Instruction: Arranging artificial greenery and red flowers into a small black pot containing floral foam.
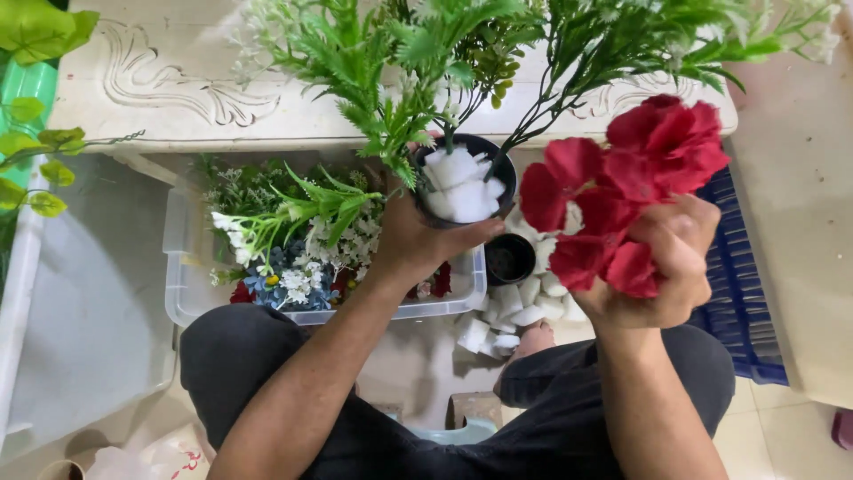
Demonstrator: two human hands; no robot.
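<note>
From the head view, the left hand (409, 244) grips a black pot (462, 182) of white foam above a clear bin (191, 293) on the tiled floor. The right hand (662, 267) clutches red flowers (626, 191) beside a white carved table (178, 98).

Green fronds (462, 53) are running off the top edge; red blossoms (622, 187) are hiding the right hand's (662, 267) fingertips.
</note>
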